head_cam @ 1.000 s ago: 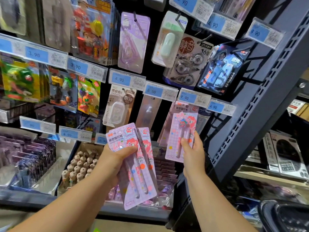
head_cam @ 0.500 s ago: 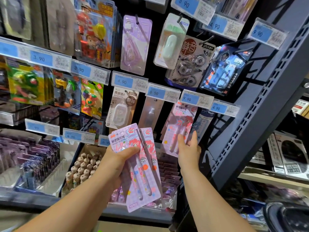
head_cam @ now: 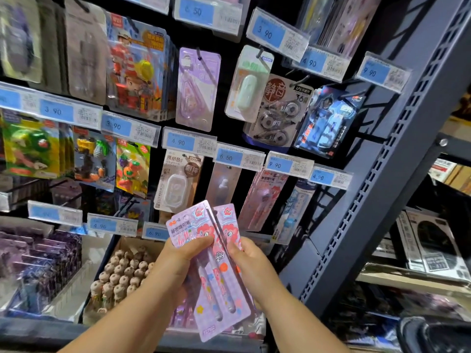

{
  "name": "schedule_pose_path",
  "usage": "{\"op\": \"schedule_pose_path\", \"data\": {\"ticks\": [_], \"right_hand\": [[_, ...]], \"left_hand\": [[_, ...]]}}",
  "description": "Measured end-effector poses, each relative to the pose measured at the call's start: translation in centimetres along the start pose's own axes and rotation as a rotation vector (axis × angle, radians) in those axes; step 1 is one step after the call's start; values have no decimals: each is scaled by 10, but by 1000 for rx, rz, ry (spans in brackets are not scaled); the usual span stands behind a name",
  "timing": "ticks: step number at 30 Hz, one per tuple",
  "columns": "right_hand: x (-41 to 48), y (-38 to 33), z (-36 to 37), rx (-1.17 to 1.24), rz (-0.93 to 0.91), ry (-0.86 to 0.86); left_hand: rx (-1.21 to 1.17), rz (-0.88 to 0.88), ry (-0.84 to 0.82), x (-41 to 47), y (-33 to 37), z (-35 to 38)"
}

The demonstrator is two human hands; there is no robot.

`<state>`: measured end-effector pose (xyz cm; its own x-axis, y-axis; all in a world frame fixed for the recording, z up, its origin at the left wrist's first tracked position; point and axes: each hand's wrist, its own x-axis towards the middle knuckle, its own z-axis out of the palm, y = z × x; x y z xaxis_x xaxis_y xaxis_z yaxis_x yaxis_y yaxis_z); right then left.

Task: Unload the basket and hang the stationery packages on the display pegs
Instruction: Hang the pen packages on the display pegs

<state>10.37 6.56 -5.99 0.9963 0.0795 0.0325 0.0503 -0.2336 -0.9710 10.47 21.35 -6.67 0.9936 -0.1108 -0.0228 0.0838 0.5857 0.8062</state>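
My left hand (head_cam: 183, 261) grips a fanned stack of pink pony pen packages (head_cam: 196, 225), with the thumb curled across the front card. My right hand (head_cam: 252, 266) pinches the right edge of the rear card. The stack is held low, just below a matching package (head_cam: 262, 197) hanging under a 9.90 price tag (head_cam: 288, 165).

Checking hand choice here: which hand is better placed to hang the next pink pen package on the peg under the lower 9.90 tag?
Right. The right hand pinches the rightmost of the pink pen packages, nearer the matching hanging package below the lower 9.90 tag; the left hand grips the stack.
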Motion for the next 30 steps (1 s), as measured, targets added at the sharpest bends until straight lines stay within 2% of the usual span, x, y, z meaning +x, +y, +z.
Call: {"op": "schedule_pose_path", "data": {"ticks": [2, 8, 11, 19, 24, 30], "right_hand": [[-1, 1, 0, 34, 14, 2], [-8, 0, -12, 220, 118, -175], [-7, 4, -17, 168, 67, -178], [5, 19, -38, 58, -46, 129], [10, 24, -49, 114, -134, 267], [20, 34, -67, 103, -150, 451]], "left_hand": [[11, 2, 8, -2, 0, 2], [7, -15, 21, -4, 0, 5], [-7, -38, -12, -5, -1, 7], [0, -74, 67, 3, -4, 3], [8, -87, 65, 2, -4, 3], [-67, -103, 39, 3, -1, 6]]}}
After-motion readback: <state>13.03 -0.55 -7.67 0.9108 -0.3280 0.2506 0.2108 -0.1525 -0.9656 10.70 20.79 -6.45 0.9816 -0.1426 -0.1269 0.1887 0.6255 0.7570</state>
